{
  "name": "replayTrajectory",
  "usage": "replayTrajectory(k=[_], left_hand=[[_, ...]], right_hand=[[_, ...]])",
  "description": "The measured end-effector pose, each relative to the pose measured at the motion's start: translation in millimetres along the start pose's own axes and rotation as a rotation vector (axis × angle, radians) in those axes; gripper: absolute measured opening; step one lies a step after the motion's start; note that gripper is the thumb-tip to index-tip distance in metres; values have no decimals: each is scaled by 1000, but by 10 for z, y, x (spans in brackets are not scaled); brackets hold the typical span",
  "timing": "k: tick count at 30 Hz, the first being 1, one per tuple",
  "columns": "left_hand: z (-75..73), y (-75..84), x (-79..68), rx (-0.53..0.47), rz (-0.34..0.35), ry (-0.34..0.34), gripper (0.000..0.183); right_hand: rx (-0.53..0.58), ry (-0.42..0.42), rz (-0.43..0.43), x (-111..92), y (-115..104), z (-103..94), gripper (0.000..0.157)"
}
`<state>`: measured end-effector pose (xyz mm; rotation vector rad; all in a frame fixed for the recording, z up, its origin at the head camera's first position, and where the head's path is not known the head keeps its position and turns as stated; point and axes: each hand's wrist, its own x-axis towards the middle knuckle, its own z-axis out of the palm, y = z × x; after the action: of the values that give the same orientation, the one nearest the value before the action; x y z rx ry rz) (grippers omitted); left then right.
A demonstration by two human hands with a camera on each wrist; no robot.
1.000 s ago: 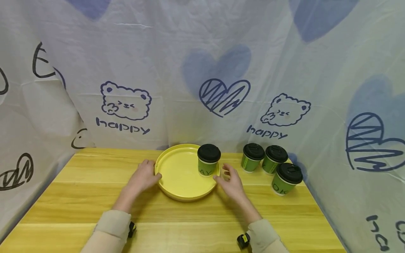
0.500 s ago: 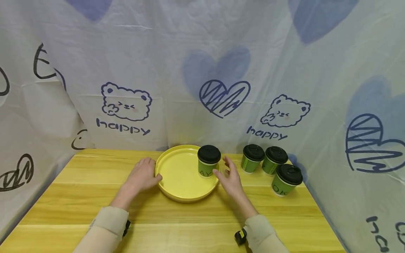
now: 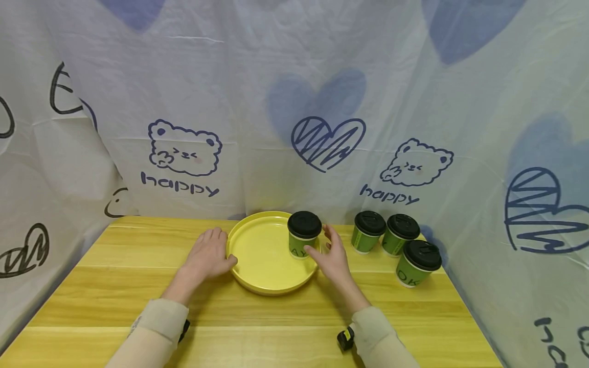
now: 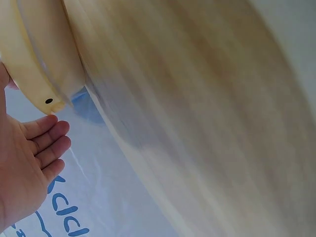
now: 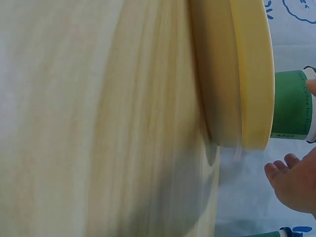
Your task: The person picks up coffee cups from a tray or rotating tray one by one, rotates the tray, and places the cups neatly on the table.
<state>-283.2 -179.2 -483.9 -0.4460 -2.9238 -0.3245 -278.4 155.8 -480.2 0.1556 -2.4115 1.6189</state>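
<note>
In the head view, a round yellow tray [image 3: 262,260] lies on the table, with a lidded green paper coffee cup [image 3: 299,246] upright near its right edge. My left hand [image 3: 208,255] is at the tray's left rim, its thumb at the edge and its fingers extended along the outside; the left wrist view has the fingertips right by the rim. My right hand [image 3: 333,258] is beside the cup, thumb in front of its green side and fingers spread to its right. In the right wrist view, a gap shows between those fingers [image 5: 281,170] and the cup.
Right of the tray stand several more green coffee cups with black lids: a left one [image 3: 368,232], a middle one [image 3: 399,235] and a front one [image 3: 417,263] marked OK. Behind the wooden table [image 3: 257,332] hangs a printed white cloth [image 3: 257,168].
My right hand has shifted from the tray's right rim up to the cup, its thumb now in front of it. My left fingers have straightened at the left rim. Tray and cups look unmoved.
</note>
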Motion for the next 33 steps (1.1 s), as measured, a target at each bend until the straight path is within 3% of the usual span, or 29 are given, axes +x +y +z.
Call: replayTrajectory(k=[15,33], left_hand=[[-20,15,4,35,12,-8,64],[-36,30,2,63,17,-7,64]], right_hand=[[-87,-47,43,94,-25,102,94],[-58,2,30,138,-18,219,91]])
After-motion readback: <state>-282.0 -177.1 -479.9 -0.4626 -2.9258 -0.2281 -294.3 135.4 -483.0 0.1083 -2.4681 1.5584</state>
